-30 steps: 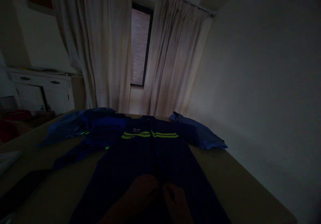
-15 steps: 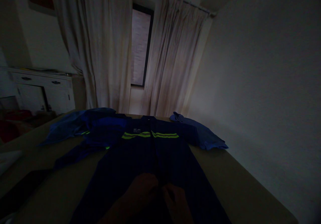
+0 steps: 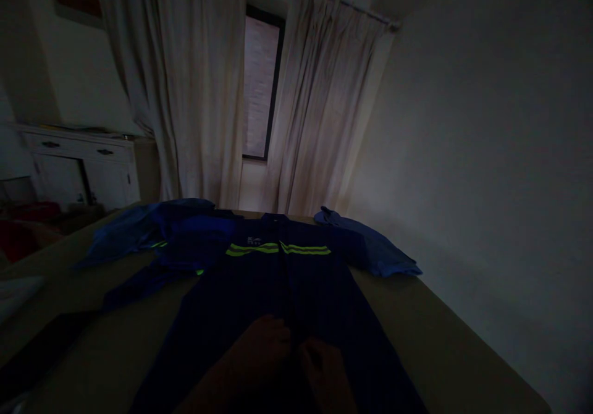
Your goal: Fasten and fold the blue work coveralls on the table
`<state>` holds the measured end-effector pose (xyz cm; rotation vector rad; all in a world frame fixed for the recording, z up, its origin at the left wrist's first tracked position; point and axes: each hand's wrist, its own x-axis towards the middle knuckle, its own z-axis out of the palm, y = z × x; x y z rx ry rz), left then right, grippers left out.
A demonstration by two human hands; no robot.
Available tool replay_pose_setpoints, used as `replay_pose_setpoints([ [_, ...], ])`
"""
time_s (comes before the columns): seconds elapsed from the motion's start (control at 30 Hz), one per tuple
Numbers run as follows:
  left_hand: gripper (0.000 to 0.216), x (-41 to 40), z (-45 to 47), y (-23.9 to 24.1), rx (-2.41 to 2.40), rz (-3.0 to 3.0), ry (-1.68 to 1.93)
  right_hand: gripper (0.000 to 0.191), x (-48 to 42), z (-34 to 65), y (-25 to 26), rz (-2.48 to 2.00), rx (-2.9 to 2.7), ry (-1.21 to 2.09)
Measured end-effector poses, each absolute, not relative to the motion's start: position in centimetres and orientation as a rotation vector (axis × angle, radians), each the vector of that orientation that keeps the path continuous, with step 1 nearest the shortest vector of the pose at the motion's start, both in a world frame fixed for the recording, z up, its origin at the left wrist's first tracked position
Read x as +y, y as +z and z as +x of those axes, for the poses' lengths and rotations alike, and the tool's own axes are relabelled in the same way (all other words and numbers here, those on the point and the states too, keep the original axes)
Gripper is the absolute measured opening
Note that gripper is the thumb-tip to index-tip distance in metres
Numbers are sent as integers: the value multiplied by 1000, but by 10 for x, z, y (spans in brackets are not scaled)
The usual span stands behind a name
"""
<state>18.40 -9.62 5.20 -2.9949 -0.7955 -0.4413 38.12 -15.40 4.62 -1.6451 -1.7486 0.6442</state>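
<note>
A dark navy work jacket (image 3: 319, 284) with yellow-green reflective stripes across the chest lies spread out, front up, its collar at the far end. Over the middle of its front, at the lower part, my left hand (image 3: 266, 343) is closed with the fingers curled at the front opening. Close beside it, my right hand (image 3: 322, 361) is also closed, thumb and fingers pinched together at the same edge. The picture is very dark, so the exact bit of cloth or fastener between the fingers is hidden.
The jacket lies on a tan surface (image 3: 445, 346). Blue garments (image 3: 194, 241) are heaped to the left, and a lighter blue garment (image 3: 389, 250) lies at the far right. A dark flat item (image 3: 46, 346) is at the lower left. Curtains (image 3: 199, 92) and a white cabinet (image 3: 109, 173) stand beyond.
My left hand has shifted very slightly up and left over the jacket front. The right hand and the garments stay practically where they were.
</note>
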Motion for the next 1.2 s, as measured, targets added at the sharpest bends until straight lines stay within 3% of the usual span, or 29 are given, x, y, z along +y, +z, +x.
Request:
replay_pose_setpoints([
  [0.2,11,-104,181,62,-1032,-3152,-587,25,-151,381,47,-1547,-1772,786],
  [0.37,2,-96,183,55,-1331,-3298,-645,22,-150,384,41,-1516,-1810,763],
  [0.5,11,-92,188,48,-1606,-3337,-744,21,-151,384,38,-1503,-1892,674],
  [0.83,12,-99,196,53,-1793,-3201,-573,18,-148,377,34,-1575,-1964,534],
  [1.07,22,-111,197,48,-1333,-3031,-683,29,-151,377,48,-1538,-1708,767],
  [1.13,14,-112,195,49,-1279,-2995,-697,22,-152,378,51,-1501,-1638,741],
  [1.2,18,-111,194,51,-1280,-2965,-682,27,-153,380,52,-1481,-1603,684],
])
